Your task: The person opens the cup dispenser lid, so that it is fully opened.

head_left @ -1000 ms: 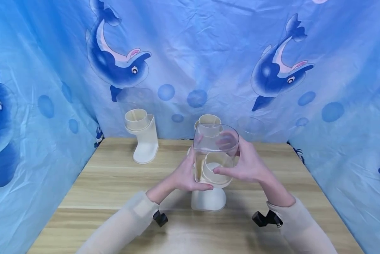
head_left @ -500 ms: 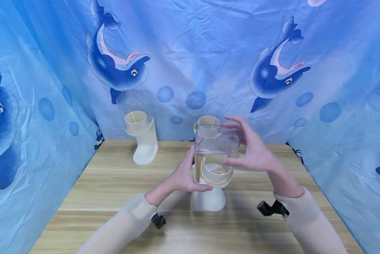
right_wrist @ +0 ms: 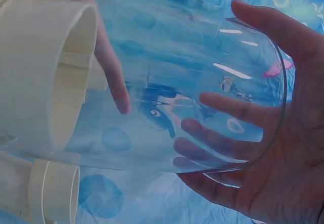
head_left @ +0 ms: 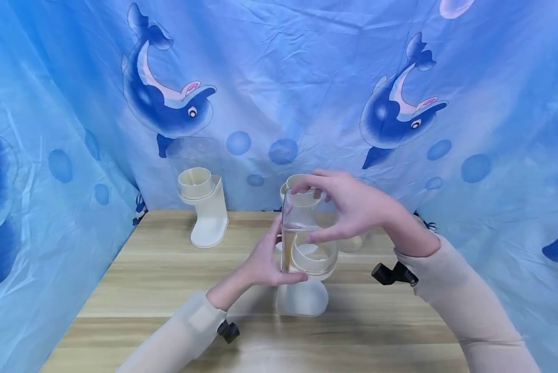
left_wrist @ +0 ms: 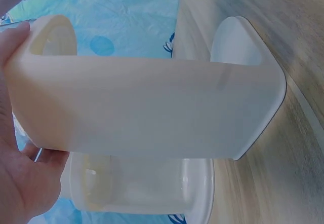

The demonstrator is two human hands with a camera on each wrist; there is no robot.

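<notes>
observed at left: white stand (head_left: 210, 217) upright on surface (head_left: 144, 305), near back. further right, saw left grip (head_left: 264, 263) pinching upper part of near stand (head_left: 303, 299). found clear tub (head_left: 301, 221) upright at top of near stand. at right, logged right grip (head_left: 355, 204) spread, arched about tub's rim; cannot tell whether touching.

Clear container (right_wrist: 167, 67): open-topped, upright, around the cream ring (right_wrist: 40, 72)
White stand (left_wrist: 147, 107): upright, broad-backed, rounded foot (head_left: 303, 299) on the worktop (head_left: 363, 331)

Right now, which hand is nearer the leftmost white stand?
Left. The left hand is right of that stand; the right hand is farther right, at the clear container's rim.
</notes>
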